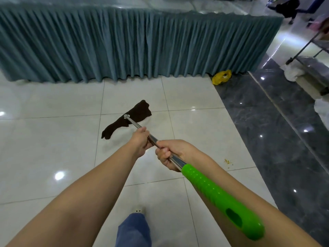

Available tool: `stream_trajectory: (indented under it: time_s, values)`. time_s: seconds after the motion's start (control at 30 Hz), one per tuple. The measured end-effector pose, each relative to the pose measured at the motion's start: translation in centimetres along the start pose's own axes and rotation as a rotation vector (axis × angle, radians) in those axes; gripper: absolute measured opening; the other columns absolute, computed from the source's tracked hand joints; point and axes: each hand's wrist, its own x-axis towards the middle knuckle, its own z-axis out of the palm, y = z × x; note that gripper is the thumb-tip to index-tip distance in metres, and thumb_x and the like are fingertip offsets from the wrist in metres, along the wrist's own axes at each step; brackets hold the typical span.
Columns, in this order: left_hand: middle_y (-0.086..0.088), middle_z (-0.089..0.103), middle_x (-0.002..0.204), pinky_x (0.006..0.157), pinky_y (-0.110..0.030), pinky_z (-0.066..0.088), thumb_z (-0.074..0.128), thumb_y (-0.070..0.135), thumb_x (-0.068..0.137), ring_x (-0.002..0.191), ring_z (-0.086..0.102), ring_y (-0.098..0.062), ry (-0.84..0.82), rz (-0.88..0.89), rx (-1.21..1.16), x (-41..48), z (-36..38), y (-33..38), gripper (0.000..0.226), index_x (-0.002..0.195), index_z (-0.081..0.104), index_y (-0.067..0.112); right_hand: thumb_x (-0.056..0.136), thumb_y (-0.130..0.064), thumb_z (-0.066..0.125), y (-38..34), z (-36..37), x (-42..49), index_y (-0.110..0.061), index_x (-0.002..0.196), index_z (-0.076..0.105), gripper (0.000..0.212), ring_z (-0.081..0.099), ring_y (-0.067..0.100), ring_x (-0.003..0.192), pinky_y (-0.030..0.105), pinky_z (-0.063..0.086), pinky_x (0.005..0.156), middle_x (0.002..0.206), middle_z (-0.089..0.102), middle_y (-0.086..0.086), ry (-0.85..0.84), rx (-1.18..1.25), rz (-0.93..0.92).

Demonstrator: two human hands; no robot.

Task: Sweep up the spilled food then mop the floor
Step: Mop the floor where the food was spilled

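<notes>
1. Skirting (124, 41) of teal cloth hangs to the floor (44, 139) along the far side, and we stand facing it on pale tiles.
2. Our mop (127, 117) rests left of centre, its dark cloth (140, 111) flat on the tiles just short of the skirting. The steel pole (135, 126) slants back to us at a low angle, which we judge lets the cloth lie flat.
3. Our left hand (140, 141) is lower on the pole, fingers curled round it, likely to steer and press.
4. Our right hand (170, 154) wraps the pole just behind, touching the green handle (222, 200) that runs along our right forearm. This hand probably drives the stroke.
5. A yellow bag (221, 77) sits at the skirting's foot, beside the dark tiles (276, 131).
6. Crumbs (227, 162) lie right of our hands, well apart from the cloth, so we judge that spot is not yet swept.
7. We can read no brand, label or writing anywhere.
</notes>
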Motion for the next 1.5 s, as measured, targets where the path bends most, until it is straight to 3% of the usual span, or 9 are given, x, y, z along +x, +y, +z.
stream_trajectory:
  time_s: [0.13,0.23,0.33,0.43,0.53,0.67,1.13,1.4,1.5]
  values:
    - [-0.004,0.049,0.082,0.079,-0.03,0.049,0.034,0.011,0.101,0.065,0.053,-0.012,0.051,-0.03,-0.017,2.7,-4.2,1.1,0.043,0.144,0.031,0.016,0.097,-0.01,0.044,-0.7,3.0,3.6,-0.014,0.108,0.052,0.014,0.034,0.002,0.025,0.01,0.029,0.026,0.039,0.039,0.0,-0.008,-0.067,0.063]
    - [-0.005,0.045,0.073,0.077,-0.029,0.052,0.032,0.006,0.099,0.052,0.052,-0.011,0.067,-0.052,0.008,4.8,-7.0,1.6,0.041,0.14,0.032,0.004,0.095,-0.009,0.045,-1.3,5.1,6.4,-0.014,0.103,0.05,0.011,0.034,0.002,0.026,0.01,0.03,0.026,0.042,0.039,0.0,0.0,-0.109,0.123]
    - [-0.013,0.044,0.066,0.043,-0.019,0.051,0.03,-0.004,0.094,0.037,0.054,-0.013,0.065,-0.056,0.043,6.0,-8.8,1.9,0.015,0.093,0.045,-0.002,0.094,-0.007,0.047,-2.0,6.6,8.7,-0.009,0.082,0.05,0.012,0.034,0.004,0.026,0.01,0.029,0.027,0.044,0.038,0.0,0.042,-0.145,0.181]
    - [-0.015,0.048,0.054,0.037,-0.02,0.049,0.031,-0.008,0.092,0.039,0.055,-0.017,0.084,-0.1,0.041,7.8,-9.6,1.6,0.027,0.068,0.041,0.0,0.093,-0.007,0.05,-2.6,7.5,10.6,-0.007,0.072,0.047,0.021,0.035,0.005,0.026,0.01,0.029,0.026,0.051,0.04,0.002,0.094,-0.185,0.202]
    - [-0.014,0.041,0.065,0.067,-0.037,0.058,0.035,-0.006,0.093,0.053,0.046,-0.021,0.082,-0.159,0.011,10.3,-9.3,1.1,0.025,0.069,0.041,-0.001,0.093,-0.005,0.048,-3.6,7.8,12.2,-0.006,0.067,0.046,0.026,0.035,0.005,0.024,0.009,0.029,0.027,0.052,0.042,0.004,0.139,-0.196,0.21]
    - [-0.012,0.04,0.067,0.037,-0.022,0.049,0.033,-0.005,0.093,0.058,0.043,-0.021,0.047,-0.2,-0.009,13.0,-8.2,1.0,0.028,0.068,0.043,0.0,0.095,-0.005,0.046,-5.6,7.3,13.2,-0.006,0.07,0.048,0.025,0.036,0.005,0.024,0.009,0.03,0.027,0.051,0.042,0.003,0.173,-0.191,0.204]
    - [-0.019,0.051,0.077,0.04,-0.021,0.052,0.03,-0.003,0.093,0.066,0.056,-0.027,-0.062,-0.27,0.044,18.8,-1.3,2.4,0.021,0.101,0.048,-0.009,0.097,-0.015,0.049,-10.7,2.3,14.3,-0.007,0.084,0.055,0.015,0.035,0.002,0.028,0.008,0.032,0.028,0.06,0.042,0.001,0.186,-0.002,0.156]
    - [-0.019,0.053,0.075,0.052,-0.028,0.051,0.03,0.003,0.098,0.065,0.056,-0.025,-0.112,-0.26,0.164,21.5,4.1,1.8,0.026,0.079,0.047,-0.002,0.097,-0.01,0.044,-12.2,-1.4,15.0,-0.011,0.078,0.051,0.021,0.033,0.003,0.025,0.009,0.03,0.027,0.062,0.041,0.003,0.261,0.193,0.06]
    - [-0.017,0.053,0.077,0.046,-0.024,0.053,0.03,0.003,0.098,0.065,0.057,-0.024,-0.159,-0.26,0.205,22.1,6.2,1.0,0.021,0.093,0.049,-0.005,0.098,-0.011,0.044,-12.3,-3.2,14.9,-0.013,0.08,0.052,0.02,0.033,0.002,0.025,0.009,0.03,0.026,0.063,0.041,0.003,0.273,0.245,0.034]
